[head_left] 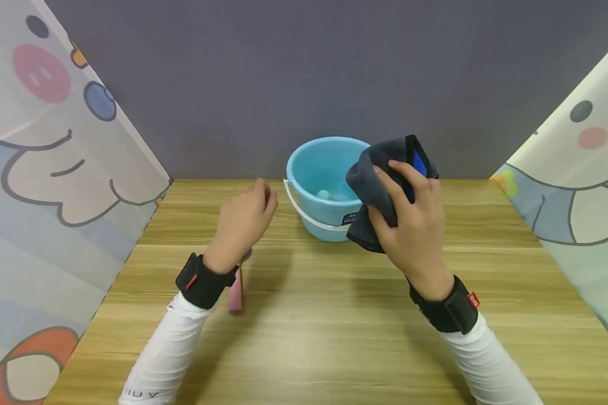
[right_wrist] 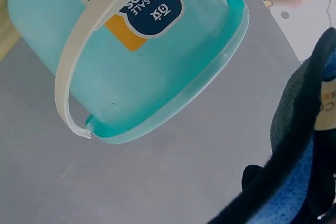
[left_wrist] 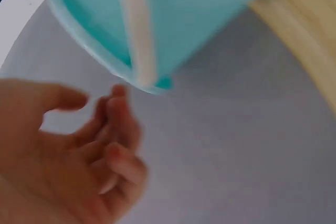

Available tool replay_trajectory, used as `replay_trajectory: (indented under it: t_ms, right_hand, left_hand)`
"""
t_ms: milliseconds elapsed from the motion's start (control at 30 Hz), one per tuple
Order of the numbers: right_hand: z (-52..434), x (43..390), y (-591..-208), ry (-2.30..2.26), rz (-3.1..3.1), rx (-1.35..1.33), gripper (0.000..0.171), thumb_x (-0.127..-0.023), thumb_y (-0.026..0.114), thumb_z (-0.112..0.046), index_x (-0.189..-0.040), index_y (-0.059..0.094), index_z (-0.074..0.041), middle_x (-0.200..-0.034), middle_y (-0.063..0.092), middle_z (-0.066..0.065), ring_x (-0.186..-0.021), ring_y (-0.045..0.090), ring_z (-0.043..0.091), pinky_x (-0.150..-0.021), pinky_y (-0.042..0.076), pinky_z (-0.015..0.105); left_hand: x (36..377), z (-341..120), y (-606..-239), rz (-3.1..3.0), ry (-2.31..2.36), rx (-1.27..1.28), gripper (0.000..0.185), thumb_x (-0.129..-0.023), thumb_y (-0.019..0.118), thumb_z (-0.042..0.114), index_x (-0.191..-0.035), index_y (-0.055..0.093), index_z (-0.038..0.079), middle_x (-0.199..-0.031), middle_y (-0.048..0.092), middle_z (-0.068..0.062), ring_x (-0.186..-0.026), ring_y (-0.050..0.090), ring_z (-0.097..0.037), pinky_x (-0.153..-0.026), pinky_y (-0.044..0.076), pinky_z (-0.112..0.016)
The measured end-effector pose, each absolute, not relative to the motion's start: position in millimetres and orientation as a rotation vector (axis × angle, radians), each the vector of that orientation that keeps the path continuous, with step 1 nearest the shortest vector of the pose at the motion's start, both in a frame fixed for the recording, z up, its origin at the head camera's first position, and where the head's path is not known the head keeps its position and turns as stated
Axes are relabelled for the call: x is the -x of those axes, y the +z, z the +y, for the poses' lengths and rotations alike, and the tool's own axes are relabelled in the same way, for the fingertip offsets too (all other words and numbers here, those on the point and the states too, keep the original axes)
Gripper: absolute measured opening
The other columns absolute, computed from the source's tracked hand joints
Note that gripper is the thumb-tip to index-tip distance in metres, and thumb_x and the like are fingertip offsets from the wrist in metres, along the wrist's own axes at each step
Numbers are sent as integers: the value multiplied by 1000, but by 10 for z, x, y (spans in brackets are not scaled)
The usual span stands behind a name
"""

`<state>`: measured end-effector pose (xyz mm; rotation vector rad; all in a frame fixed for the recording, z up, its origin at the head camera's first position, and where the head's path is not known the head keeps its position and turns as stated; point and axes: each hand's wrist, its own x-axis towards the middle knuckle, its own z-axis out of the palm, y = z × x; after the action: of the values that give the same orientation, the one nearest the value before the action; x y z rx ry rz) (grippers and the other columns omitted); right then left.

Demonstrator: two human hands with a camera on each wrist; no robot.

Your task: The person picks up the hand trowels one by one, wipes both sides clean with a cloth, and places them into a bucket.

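Nearest the camera, two white sleeves with black wrist straps reach forward over the wooden bench (head_left: 334, 337). Beside the left forearm a pink tool (head_left: 235, 289) lies on the bench, its far end hidden under the wrist, so what it is cannot be told. Above it the left hand (head_left: 243, 225) hangs in the air with its fingers loosely curled and nothing between them; the left wrist view shows the same hand (left_wrist: 68, 150) relaxed and blurred, close to the bucket's rim. Further right, the right hand (head_left: 410, 222) is raised off the bench and grips a dark grey cloth (head_left: 372, 174) bunched up, fingers wrapped over the top and thumb underneath; a blue patch shows on the cloth's far side. Just behind and touching that cloth in the head view stands a light blue bucket (head_left: 321, 169), upright near the back edge of the bench, its white handle (head_left: 309, 216) lowered toward the front and a dark label on its wall. Small pale things lie at its bottom, too indistinct to name. Behind it rises a grey wall (head_left: 304, 73).
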<state>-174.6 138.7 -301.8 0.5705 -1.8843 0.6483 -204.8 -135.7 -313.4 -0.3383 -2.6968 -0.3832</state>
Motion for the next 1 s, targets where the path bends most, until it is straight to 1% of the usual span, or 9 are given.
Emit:
replay_trajectory:
  t_ms: [100,267,367,500,600,667,833,1000]
  right_hand:
    - [1377,1736,-3033,640,-1900,-567,40,-88,58,-29,-127,61,-19,-133,52,11,-97,46,42,-80,36,49]
    - [1359,1732,-3052,639,-1913,-562,40,-88,58,-29,-126,61,-19,-132,53,11,-99,47,41,-82,38,49]
    - [1352,1734,-3056,637,-1915,-561,40,-88,57,-29,-126,61,-19,-132,53,11,-98,47,40,-83,38,49]
    - [1342,1744,-3052,636,-1912,-572,40,-88,58,-29,-127,61,-19,-132,53,11,-94,47,40,-81,38,48]
    - [1339,1760,-3049,636,-1907,-582,40,-88,58,-28,-127,61,-19,-132,53,12,-93,48,40,-81,37,48]
    - [1345,1765,-3062,628,-1914,-582,40,-88,58,-29,-127,61,-19,-132,53,12,-93,48,40,-81,37,48]
    - [1365,1760,-3131,617,-1947,-580,41,-88,58,-29,-128,60,-18,-133,52,13,-91,47,40,-79,37,47]
    - [1383,1768,-3161,628,-1958,-569,41,-88,58,-28,-128,60,-18,-134,51,12,-94,46,40,-79,38,47]
  left_hand:
    - [1873,-1611,-3355,-2876,-304,224,30,-98,41,30,-79,47,8,-60,45,-4,-48,46,-20,-40,32,-33]
    - [1597,-1892,-3722,-3117,-179,57,38,-95,48,34,-73,52,4,-58,48,-6,-51,52,-24,-42,39,-40]
    - [1473,-1949,-3877,-3223,-116,17,41,-93,51,41,-71,51,6,-56,48,-5,-51,51,-23,-46,40,-41]
    - [1382,-1948,-4031,-3270,-51,41,42,-89,57,44,-67,48,10,-55,45,-2,-50,47,-19,-45,38,-37]
    - [1355,-1933,-4101,-3221,-50,66,40,-87,62,39,-66,48,7,-54,44,-2,-48,46,-17,-41,37,-35]
    - [1342,-1927,-4138,-3168,-78,44,37,-88,62,32,-70,49,3,-55,46,-4,-47,47,-18,-40,38,-35]
    - [1302,-1944,-4221,-3067,-149,-99,30,-90,57,20,-76,50,-6,-56,49,-10,-45,50,-23,-39,39,-39]
    - [1329,-1952,-4302,-2940,-177,-188,30,-91,51,17,-79,45,-10,-59,49,-17,-44,52,-29,-36,39,-40]
